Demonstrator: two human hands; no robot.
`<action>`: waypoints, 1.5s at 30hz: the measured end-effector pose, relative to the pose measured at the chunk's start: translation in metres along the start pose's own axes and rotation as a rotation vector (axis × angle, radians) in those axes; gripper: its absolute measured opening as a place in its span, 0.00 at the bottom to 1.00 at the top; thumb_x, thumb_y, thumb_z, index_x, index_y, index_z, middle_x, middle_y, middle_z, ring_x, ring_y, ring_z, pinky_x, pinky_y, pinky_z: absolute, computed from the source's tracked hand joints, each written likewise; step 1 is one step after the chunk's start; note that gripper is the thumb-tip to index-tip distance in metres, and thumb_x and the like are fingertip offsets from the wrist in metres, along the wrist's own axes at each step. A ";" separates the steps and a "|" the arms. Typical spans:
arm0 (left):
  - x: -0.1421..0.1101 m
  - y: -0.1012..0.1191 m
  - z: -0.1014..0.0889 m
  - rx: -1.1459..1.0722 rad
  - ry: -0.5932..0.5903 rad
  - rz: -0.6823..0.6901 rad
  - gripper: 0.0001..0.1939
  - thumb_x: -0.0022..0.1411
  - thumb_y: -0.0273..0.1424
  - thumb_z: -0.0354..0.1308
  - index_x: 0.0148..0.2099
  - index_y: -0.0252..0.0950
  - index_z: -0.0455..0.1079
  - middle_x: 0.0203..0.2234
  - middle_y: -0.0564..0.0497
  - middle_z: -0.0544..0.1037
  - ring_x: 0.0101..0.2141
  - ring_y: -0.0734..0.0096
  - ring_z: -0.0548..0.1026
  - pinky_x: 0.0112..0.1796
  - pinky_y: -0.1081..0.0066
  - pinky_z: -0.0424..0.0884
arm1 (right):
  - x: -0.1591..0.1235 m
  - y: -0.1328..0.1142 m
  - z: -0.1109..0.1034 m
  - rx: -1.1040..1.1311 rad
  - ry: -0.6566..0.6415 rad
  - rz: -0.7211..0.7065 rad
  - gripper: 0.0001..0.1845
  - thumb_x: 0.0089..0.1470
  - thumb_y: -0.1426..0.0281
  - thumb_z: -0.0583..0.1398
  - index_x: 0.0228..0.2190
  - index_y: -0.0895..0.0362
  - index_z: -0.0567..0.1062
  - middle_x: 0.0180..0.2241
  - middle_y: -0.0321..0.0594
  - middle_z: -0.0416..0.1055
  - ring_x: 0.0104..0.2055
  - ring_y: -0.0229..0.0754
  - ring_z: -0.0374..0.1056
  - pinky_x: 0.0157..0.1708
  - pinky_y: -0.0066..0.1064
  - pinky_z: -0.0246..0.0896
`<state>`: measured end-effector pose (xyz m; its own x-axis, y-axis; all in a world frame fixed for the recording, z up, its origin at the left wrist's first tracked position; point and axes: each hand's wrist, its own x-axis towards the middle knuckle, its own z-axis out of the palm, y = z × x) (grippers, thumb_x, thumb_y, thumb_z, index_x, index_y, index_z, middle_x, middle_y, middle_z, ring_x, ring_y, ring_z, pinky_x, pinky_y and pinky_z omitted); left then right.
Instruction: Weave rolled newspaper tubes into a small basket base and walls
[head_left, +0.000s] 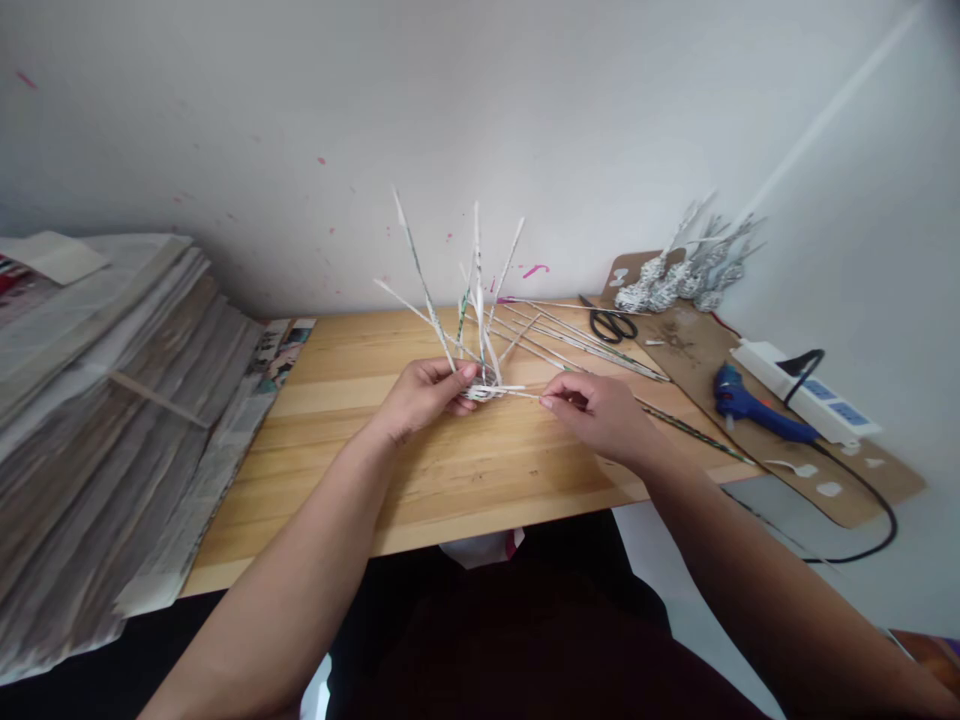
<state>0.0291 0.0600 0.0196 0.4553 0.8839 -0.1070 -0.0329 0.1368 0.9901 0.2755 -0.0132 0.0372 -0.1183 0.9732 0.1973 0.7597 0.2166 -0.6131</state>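
A small woven base of rolled-paper sticks (486, 391) sits just above the wooden table, with several long white sticks fanning upward from it. My left hand (433, 390) grips its left side, thumb on top and fingers curled beneath. Out to the right, my right hand (592, 408) pinches a thin paper stick (525, 393) that runs sideways from the base. Part of the weave is hidden behind my left fingers. Several loose paper sticks (577, 345) lie on the table beyond my right hand.
Black scissors (613, 325) lie at the back right. A blue glue gun (757, 405) rests on brown cardboard (832, 505) beside a white power strip (806, 390). Several finished woven pieces (675, 285) stand behind. A tall newspaper stack (127, 420) covers the left of the wooden table (315, 480).
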 end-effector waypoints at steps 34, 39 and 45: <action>0.000 0.001 0.000 0.015 -0.075 -0.020 0.19 0.47 0.35 0.73 0.41 0.31 0.79 0.26 0.48 0.80 0.24 0.75 0.75 0.30 0.71 0.74 | 0.001 -0.004 -0.002 -0.087 0.046 0.010 0.07 0.55 0.68 0.59 0.28 0.55 0.76 0.28 0.37 0.76 0.30 0.40 0.67 0.32 0.31 0.57; 0.001 0.000 0.001 0.000 -0.052 -0.021 0.17 0.49 0.34 0.72 0.41 0.31 0.79 0.26 0.48 0.80 0.24 0.76 0.75 0.29 0.73 0.74 | 0.001 -0.003 0.010 -0.024 0.102 -0.035 0.07 0.55 0.68 0.60 0.37 0.55 0.77 0.34 0.41 0.76 0.35 0.42 0.70 0.34 0.32 0.61; 0.000 -0.001 0.002 0.016 -0.051 -0.032 0.15 0.51 0.33 0.71 0.41 0.32 0.78 0.25 0.49 0.80 0.23 0.77 0.74 0.29 0.74 0.74 | 0.002 -0.015 0.028 0.089 0.091 -0.198 0.13 0.56 0.68 0.61 0.45 0.53 0.75 0.44 0.43 0.73 0.41 0.44 0.69 0.34 0.32 0.64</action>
<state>0.0310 0.0589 0.0193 0.5003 0.8554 -0.1343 -0.0039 0.1573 0.9875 0.2460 -0.0120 0.0258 -0.1982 0.9009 0.3862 0.6678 0.4125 -0.6196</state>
